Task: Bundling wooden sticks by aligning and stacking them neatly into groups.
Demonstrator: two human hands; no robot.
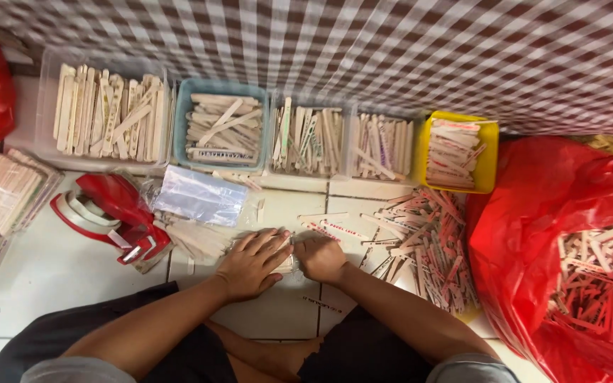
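Head view: I am pressing my left hand (251,261) flat on a stick bundle (286,259), my right hand (321,257) curling closed beside it, near the tape dispenser (111,215).

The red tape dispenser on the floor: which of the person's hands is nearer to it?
Left. The left hand lies flat on a bundle of sticks, just right of the red tape dispenser. The right hand is farther right, beyond the left hand, beside the loose stick pile.
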